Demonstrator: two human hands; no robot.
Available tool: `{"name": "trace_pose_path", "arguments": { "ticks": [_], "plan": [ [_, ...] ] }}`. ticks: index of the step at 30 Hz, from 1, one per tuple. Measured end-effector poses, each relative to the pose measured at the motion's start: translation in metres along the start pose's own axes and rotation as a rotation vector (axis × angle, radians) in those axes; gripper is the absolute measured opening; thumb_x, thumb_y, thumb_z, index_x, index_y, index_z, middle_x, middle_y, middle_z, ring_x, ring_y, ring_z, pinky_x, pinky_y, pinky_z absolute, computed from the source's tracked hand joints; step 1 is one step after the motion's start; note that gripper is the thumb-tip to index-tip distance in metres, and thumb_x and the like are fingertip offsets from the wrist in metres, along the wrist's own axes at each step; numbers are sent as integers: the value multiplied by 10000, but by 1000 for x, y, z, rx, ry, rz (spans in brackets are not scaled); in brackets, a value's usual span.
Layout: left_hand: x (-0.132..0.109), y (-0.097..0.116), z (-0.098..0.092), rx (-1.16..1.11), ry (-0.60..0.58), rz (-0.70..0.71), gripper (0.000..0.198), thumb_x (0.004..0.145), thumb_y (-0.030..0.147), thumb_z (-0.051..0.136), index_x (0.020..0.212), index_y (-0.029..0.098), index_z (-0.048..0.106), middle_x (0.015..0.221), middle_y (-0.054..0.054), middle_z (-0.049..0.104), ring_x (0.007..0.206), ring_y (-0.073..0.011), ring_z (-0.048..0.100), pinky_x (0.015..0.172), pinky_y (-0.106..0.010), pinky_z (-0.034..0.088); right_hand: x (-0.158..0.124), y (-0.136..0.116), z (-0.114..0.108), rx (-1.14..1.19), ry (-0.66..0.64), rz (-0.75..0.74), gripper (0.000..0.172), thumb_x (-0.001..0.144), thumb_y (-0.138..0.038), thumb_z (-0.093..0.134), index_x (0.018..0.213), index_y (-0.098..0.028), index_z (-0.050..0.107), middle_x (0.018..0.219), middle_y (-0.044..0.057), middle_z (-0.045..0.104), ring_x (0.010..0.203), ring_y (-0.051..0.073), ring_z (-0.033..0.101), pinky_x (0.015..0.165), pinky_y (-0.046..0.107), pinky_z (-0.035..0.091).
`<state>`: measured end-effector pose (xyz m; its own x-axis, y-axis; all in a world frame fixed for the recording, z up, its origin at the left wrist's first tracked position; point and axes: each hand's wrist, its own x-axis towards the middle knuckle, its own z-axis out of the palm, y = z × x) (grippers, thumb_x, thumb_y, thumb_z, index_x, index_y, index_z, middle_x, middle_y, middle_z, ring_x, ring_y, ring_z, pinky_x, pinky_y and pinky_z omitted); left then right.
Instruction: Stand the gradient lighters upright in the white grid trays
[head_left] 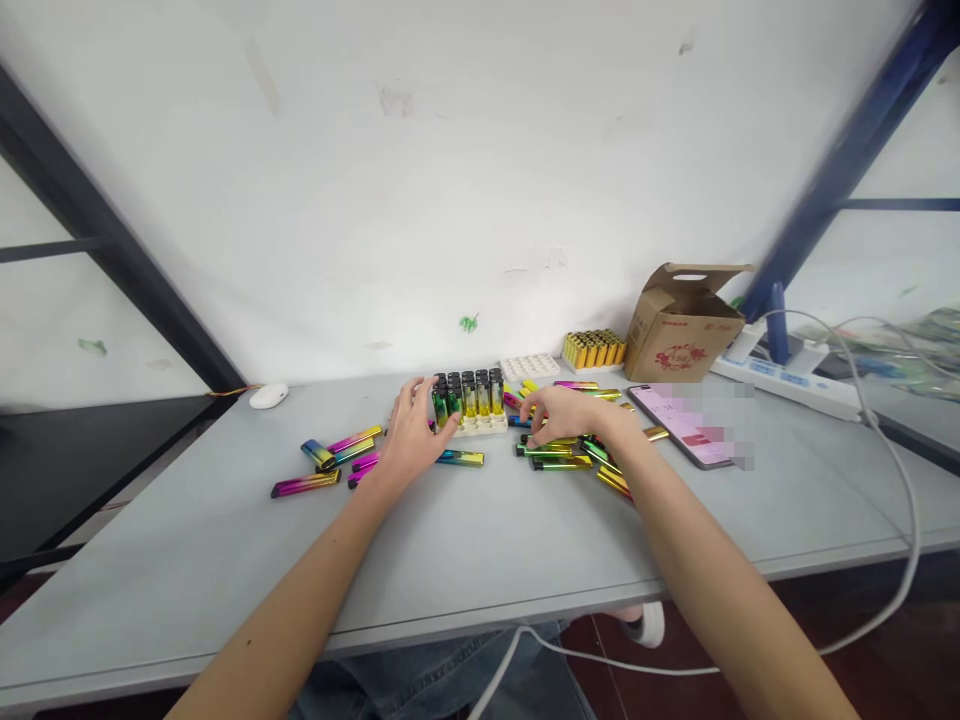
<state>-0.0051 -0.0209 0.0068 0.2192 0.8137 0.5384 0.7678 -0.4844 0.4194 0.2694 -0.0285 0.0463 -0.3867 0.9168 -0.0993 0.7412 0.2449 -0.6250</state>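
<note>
A white tray (pixel 493 425) holds several upright lighters (pixel 471 398) with black tops and shiny yellow or green bodies. At its left end is my left hand (pixel 411 432), its fingers stretched along the side and its thumb apart, in front of a green lighter (pixel 454 402). My right hand (pixel 561 412) reaches down over a loose pile of metallic lighters (pixel 562 463) right of the tray. Its fingers curve with a gap showing between them, the tips at or just above a green-gold lighter (pixel 541 451); contact is hard to make out.
More loose lighters (pixel 306 484) lie at left. Behind are a white tray with bare holes (pixel 529 367) and a tray of yellow-orange cylinders (pixel 595 350). A cardboard box (pixel 679 335), phone (pixel 686 425), power strip (pixel 795 388) and white cable (pixel 911 500) are at right; a white oval device (pixel 268 396) is at left.
</note>
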Motion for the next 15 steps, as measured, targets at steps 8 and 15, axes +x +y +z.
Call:
{"name": "trace_pose_path", "arguments": {
  "ticks": [8,15],
  "plan": [
    [0,3,-2,-30,14,-37,535,903,440,521,1372,214,400,1431,-160,390,1351,-322,388,1096,-523,353,0,0,-3,188,28,-134,238,661,-318,760,865,-194,764,817,22,744,703,165,637,620,262,463],
    [-2,12,-8,-109,239,142,303,936,347,478,1198,211,544,1290,-121,541,1232,-259,522,1052,-432,419,9,-16,7,847,181,-228,344,715,-417,726,968,-185,729,746,3,695,536,77,478,482,213,358]
  ]
}}
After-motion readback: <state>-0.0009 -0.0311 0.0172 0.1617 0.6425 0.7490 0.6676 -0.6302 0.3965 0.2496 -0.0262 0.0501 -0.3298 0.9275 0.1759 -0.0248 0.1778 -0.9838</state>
